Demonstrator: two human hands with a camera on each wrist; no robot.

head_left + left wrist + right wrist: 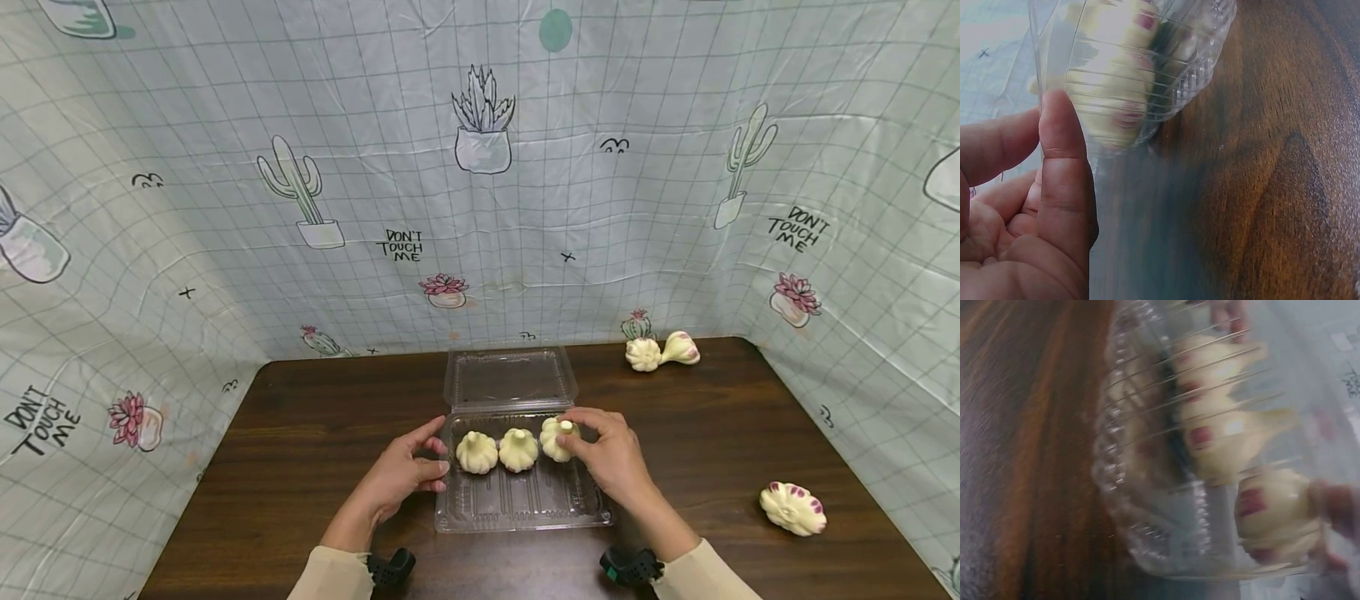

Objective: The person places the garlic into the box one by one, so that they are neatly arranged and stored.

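Observation:
A clear plastic clamshell container (517, 504) lies on the table with its lid (512, 375) folded back. Two garlic bulbs, one on the left (477, 452) and one in the middle (518, 450), sit side by side in its base, stems up. My right hand (618, 458) pinches a third garlic bulb (557, 440) by its stem, over the right end of that row. At the container's left rim, my left hand (401, 475) pinches the edge between thumb (1063, 162) and fingers. The right wrist view is blurred and shows the held bulb (1279, 512) through the clear wall.
Two more garlic bulbs, a round one (643, 354) and one on its side (682, 348), touch at the table's back right. Another bulb with purple marks (792, 508) lies near the right edge. A printed curtain (517, 217) encloses the brown wooden table (322, 433).

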